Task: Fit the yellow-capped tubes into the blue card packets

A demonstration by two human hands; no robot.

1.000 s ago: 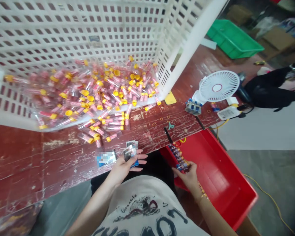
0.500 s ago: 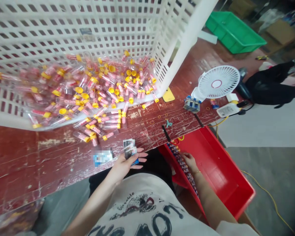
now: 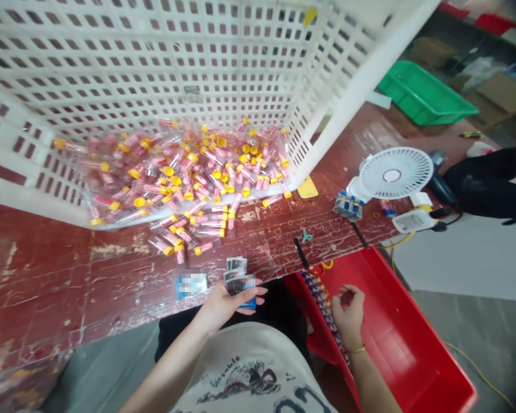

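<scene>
My left hand (image 3: 226, 303) grips several small printed cards (image 3: 241, 283), dark with blue at the lower end, fanned under the thumb at the table's front edge. My right hand (image 3: 348, 312) is raised over the red bin (image 3: 387, 321), its fingers curled toward the thumb; what they hold, if anything, I cannot make out. Beside it, along the bin's near side, runs a long row of small printed pieces (image 3: 322, 304) in dark blue, red and white. A blue and white packet (image 3: 191, 285) lies on the table to the left of my left hand.
A large white crate (image 3: 236, 74) lies open toward me, with many yellow-capped clear tubes (image 3: 215, 172) spilling onto the red table (image 3: 120, 275). To the right are a white fan (image 3: 395, 173), bundled blue-grey packs (image 3: 348, 206), a white bottle (image 3: 415, 221) and a green tray (image 3: 427, 94).
My right hand has lifted off the row of printed pieces and moved right over the bin, fingers curling. My left hand still holds the cards, now spread a little more. The view has shifted.
</scene>
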